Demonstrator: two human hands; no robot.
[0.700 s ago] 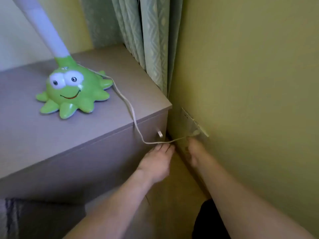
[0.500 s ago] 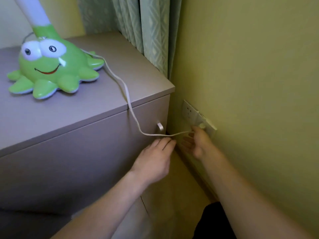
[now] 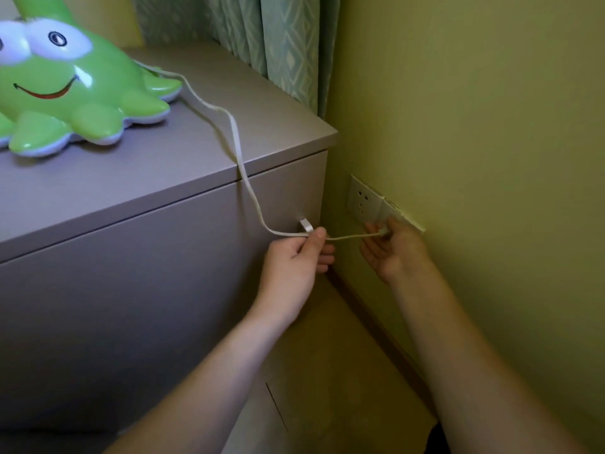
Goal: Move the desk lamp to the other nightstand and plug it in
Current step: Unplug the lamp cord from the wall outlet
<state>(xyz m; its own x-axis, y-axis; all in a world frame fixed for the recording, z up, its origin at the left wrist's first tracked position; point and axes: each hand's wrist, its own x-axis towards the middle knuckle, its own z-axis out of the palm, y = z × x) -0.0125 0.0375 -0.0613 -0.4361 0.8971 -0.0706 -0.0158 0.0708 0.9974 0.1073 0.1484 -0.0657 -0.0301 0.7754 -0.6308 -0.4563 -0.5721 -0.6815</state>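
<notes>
Two bare hands work low beside the yellow-green wall (image 3: 474, 109), each with its own grip on the same cord. Largest in view is the grey nightstand (image 3: 137, 257), which stands to the left of both grips and reaches up above them. Its top serves as the table. On this top, up and far to the left of the grips, sits the desk lamp (image 3: 65, 90), with a green base shaped like an octopus with big white eyes and a red smile; its upper part is cut off by the frame. A patterned green curtain (image 3: 278, 44) hangs behind the nightstand, high above the hands.

The white cord (image 3: 235, 139) leaves the lamp base, runs over the front edge of the top and drops to the left hand (image 3: 294, 260). This grip is closed: thumb and fingers pinch the cord, just beside a small white drawer handle (image 3: 306, 224). From there the cord goes nearly level to the right hand (image 3: 393, 247), whose grip is closed on the plug (image 3: 383, 231) with the fingertips. The wall socket (image 3: 363, 201) is just above this grip; I cannot tell if the plug touches it.
</notes>
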